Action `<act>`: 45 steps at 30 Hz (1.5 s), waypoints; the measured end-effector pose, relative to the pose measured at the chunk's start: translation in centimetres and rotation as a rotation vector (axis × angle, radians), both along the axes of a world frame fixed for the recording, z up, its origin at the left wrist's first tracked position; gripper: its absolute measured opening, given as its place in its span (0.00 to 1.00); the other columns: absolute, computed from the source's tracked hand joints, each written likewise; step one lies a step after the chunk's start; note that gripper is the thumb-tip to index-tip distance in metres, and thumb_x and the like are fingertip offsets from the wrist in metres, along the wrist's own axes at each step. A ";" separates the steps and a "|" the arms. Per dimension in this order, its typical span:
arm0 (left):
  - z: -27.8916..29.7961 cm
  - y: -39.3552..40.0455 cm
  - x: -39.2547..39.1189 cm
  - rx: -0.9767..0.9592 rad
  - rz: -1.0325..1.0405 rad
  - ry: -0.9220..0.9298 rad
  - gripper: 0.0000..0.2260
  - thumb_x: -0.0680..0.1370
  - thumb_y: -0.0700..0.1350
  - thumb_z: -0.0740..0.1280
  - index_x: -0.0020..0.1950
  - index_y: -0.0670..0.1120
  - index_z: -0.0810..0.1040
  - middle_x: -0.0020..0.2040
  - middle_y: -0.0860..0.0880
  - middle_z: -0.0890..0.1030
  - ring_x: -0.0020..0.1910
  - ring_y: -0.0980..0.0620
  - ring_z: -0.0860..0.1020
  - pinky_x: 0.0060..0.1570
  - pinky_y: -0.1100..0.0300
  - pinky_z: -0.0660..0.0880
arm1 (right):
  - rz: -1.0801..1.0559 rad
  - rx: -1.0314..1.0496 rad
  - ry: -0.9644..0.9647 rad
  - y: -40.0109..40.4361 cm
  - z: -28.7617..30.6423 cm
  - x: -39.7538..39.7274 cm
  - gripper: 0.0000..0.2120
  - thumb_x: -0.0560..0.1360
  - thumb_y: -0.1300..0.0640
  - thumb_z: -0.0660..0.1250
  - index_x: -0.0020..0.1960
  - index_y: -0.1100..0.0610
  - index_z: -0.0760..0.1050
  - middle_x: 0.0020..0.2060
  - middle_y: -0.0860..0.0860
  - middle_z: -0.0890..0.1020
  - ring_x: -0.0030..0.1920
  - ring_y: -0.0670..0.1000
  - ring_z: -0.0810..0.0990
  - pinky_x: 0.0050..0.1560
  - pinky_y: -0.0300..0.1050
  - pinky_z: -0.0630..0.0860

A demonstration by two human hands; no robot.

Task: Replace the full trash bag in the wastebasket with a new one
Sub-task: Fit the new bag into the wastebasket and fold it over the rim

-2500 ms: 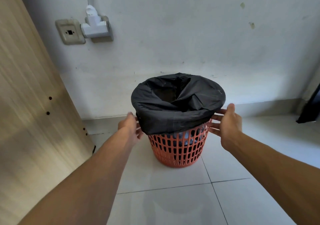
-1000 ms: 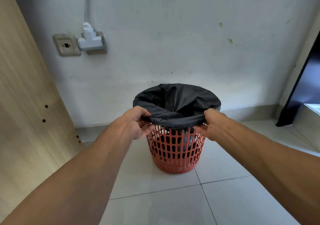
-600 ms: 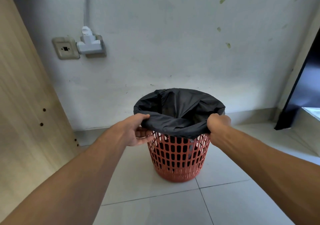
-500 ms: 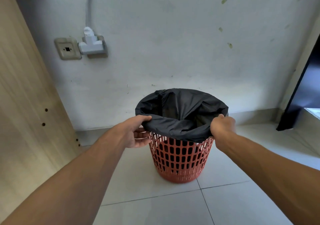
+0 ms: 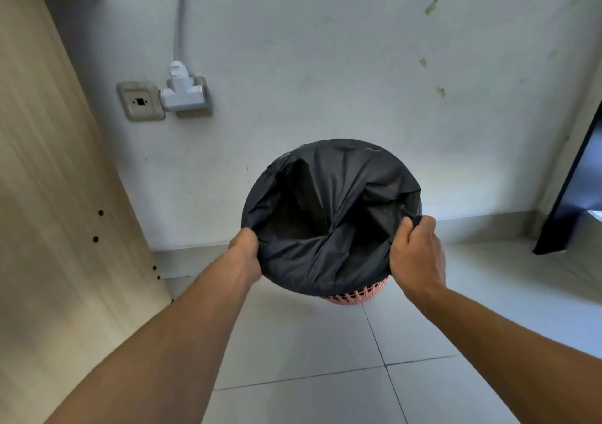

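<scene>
A black trash bag [image 5: 329, 215] fills the middle of the head view, its mouth stretched wide open toward me. My left hand [image 5: 245, 254] is closed on the bag's left edge and my right hand [image 5: 415, 257] pinches its right edge. Under the bag, only a thin strip of the orange lattice wastebasket [image 5: 355, 296] shows at the lower right; the rest of it is hidden by the bag. The basket stands on the white tiled floor, close to the wall.
A wooden cabinet panel [image 5: 49, 195] stands close on the left. On the white wall sit a socket plate [image 5: 140, 101] and a white plug adapter [image 5: 182, 93] with a cable running up. A dark door edge [image 5: 573, 195] is at the right.
Both hands have pulled the bag's rim up off the basket and spread it wide. The bag now covers nearly the whole basket, and the view has moved closer and higher over it.
</scene>
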State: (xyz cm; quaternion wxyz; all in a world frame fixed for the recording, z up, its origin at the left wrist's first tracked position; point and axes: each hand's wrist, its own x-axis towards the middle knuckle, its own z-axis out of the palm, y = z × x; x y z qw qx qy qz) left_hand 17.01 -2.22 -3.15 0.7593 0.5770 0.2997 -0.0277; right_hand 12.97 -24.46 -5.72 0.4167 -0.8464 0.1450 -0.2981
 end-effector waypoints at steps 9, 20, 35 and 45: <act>1.0 -1.4 0.3 0.568 0.192 -0.095 0.24 0.84 0.52 0.48 0.69 0.38 0.70 0.66 0.39 0.74 0.63 0.38 0.73 0.62 0.49 0.68 | -0.068 -0.557 0.088 -2.1 -1.4 -1.2 0.23 0.76 0.52 0.63 0.67 0.57 0.62 0.62 0.56 0.67 0.60 0.60 0.69 0.59 0.59 0.67; 1.1 0.0 0.7 0.944 -0.021 -0.399 0.12 0.81 0.44 0.52 0.46 0.42 0.72 0.46 0.44 0.76 0.42 0.48 0.71 0.43 0.56 0.65 | 0.400 -1.092 0.391 -0.3 -2.0 -0.4 0.37 0.73 0.37 0.31 0.78 0.47 0.56 0.78 0.50 0.57 0.79 0.53 0.47 0.75 0.65 0.36; 2.0 -1.5 0.0 1.237 -0.301 -0.531 0.27 0.81 0.63 0.50 0.30 0.45 0.58 0.27 0.49 0.65 0.28 0.48 0.65 0.31 0.55 0.60 | 0.349 -1.077 0.484 -0.4 -4.0 2.0 0.40 0.70 0.36 0.68 0.76 0.48 0.59 0.71 0.57 0.68 0.73 0.58 0.62 0.70 0.59 0.54; 2.4 -3.0 0.8 1.248 -0.297 -0.553 0.28 0.81 0.63 0.50 0.28 0.46 0.61 0.27 0.49 0.68 0.29 0.47 0.67 0.32 0.55 0.61 | 0.301 -1.150 0.082 -0.1 -4.8 2.2 0.29 0.70 0.41 0.67 0.67 0.52 0.67 0.58 0.55 0.73 0.57 0.58 0.70 0.54 0.55 0.66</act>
